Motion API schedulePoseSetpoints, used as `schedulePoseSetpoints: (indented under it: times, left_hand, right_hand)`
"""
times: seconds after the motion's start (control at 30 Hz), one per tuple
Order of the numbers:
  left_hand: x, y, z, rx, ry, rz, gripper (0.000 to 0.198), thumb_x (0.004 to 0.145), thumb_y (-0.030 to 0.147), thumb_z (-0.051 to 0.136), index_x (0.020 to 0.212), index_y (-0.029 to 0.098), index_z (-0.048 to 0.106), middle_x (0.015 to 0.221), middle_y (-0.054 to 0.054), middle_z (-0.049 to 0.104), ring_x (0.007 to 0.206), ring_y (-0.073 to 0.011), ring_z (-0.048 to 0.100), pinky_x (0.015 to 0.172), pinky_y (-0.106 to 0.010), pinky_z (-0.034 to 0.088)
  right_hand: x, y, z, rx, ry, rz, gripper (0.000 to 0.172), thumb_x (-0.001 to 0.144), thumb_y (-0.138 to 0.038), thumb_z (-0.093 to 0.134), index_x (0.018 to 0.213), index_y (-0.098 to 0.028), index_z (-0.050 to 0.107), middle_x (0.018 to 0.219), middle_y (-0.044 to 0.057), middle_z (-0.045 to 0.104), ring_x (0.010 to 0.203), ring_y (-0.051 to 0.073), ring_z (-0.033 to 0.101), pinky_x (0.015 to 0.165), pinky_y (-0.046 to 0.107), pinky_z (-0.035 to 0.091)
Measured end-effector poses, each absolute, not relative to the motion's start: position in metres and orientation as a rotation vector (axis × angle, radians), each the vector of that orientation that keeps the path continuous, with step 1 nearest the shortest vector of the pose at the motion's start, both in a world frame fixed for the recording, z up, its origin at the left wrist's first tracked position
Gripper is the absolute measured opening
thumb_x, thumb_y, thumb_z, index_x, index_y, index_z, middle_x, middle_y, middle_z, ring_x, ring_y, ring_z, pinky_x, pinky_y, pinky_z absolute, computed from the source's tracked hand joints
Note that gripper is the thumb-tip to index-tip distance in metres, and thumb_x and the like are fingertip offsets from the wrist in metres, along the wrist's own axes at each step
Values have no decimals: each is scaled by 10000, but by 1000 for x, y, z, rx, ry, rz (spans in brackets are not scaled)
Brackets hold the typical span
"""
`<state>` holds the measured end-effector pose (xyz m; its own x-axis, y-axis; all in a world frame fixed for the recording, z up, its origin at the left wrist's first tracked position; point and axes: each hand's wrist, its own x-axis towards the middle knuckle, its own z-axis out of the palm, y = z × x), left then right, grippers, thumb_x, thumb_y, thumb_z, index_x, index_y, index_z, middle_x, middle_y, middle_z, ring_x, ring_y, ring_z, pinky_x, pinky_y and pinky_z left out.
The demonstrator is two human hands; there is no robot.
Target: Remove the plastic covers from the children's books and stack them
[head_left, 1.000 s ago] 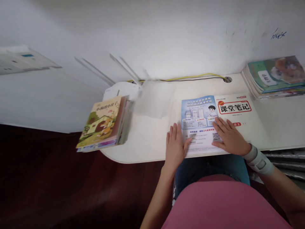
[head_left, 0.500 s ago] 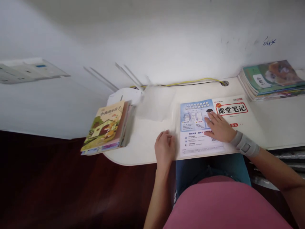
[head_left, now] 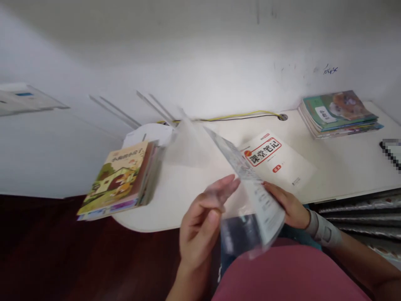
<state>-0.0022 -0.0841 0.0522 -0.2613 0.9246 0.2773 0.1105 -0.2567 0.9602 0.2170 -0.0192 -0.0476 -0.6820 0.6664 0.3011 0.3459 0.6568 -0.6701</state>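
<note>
My left hand (head_left: 200, 228) pinches the edge of a clear plastic sheet (head_left: 191, 144), its thumb and fingers pressed together. The sheet stretches from near the wall down toward my lap. My right hand (head_left: 291, 207) grips a printed booklet (head_left: 265, 202) by its right side and holds it raised and tilted. The clear sheet meets this booklet; whether it is attached is unclear. Behind the booklet, a white book (head_left: 282, 167) with a red-framed title lies slanted on the white desk (head_left: 150, 217).
A stack of picture books (head_left: 115, 179) overhangs the desk's left end. Beside it sits a white router (head_left: 150, 131) with upright antennas. Another book stack (head_left: 340, 113) lies at the back right. Cables (head_left: 238, 115) run along the wall into a desk hole (head_left: 282, 117).
The printed booklet has been lifted from the desk and tilted up by my right hand. My left hand has risen and now pinches the clear sheet. The white book has turned.
</note>
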Motion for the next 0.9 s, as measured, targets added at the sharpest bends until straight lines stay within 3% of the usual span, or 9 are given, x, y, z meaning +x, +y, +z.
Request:
schedulePoseSetpoints:
  times: [0.07,0.13,0.27,0.37,0.5,0.6,0.7,0.8,0.9]
  left_hand:
    - [4,-68,49,1678,1301,1439,358,899,543,395,991,252,584,1393,-77,502,1296,-294,453,1034,-514,412]
    - [6,-43,36,1987,1395,1171,497,918,556,334,1271,242,486,1513,-109,330,1398,-283,282,1096,-507,320]
    - [9,12,-4,2319,1846,556,749,880,630,342,1466,169,268,1559,-173,157,1437,-350,59,1100,-609,181]
    - [7,39,-28,2378,1908,156,703,889,597,356,1467,202,287,1551,-141,213,1429,-361,120,1093,-615,182]
    - [-9,60,-32,2327,1836,143,651,898,552,371,1450,212,314,1527,-128,293,1384,-331,287,1075,-530,284]
    - [-26,88,-25,2093,2002,411,566,905,485,373,1341,134,452,1398,-195,456,1210,-292,504,975,-419,401]
    - [-34,128,-23,1868,2020,517,493,885,495,397,1064,98,628,1119,-185,638,967,-251,613,839,-337,450]
    - [-29,161,-28,1820,1990,519,483,886,496,381,849,98,651,818,-128,689,726,-194,617,677,-283,454]
    - [-20,178,-33,1803,1997,581,407,891,427,378,886,104,625,778,-82,688,632,-147,586,595,-249,432]
  right_hand:
    - [226,-11,-46,-905,-2094,978,433,931,-366,396,1330,-224,487,1283,91,602,1174,231,565,1000,432,469]
    - [240,-2,-45,-1061,-1898,1095,371,904,-430,459,1185,-229,592,1159,65,674,1076,255,622,948,452,502]
    - [276,25,-53,-1229,-1730,1122,480,879,-498,471,1246,-193,523,1038,87,706,922,260,665,805,453,557]
    - [301,45,-59,-1377,-1856,664,678,847,-533,498,1400,-170,349,1166,151,638,1021,288,623,883,499,502]
    - [321,62,-60,-1656,-2073,96,704,829,-554,499,1348,-85,418,1287,246,528,1165,361,512,949,531,423]
    - [324,74,-52,-1754,-2138,112,482,869,-474,459,1175,-118,570,1128,189,622,1024,301,582,859,441,462]
    - [318,93,-41,-1776,-2136,260,370,908,-429,411,905,-149,653,892,120,670,842,220,608,759,333,448]
    - [310,113,-32,-1816,-2138,372,415,933,-417,373,738,-150,624,741,83,660,705,174,589,660,280,414]
    - [303,125,-28,-1833,-2129,403,281,922,-319,421,813,-140,608,797,61,674,725,146,597,655,237,412]
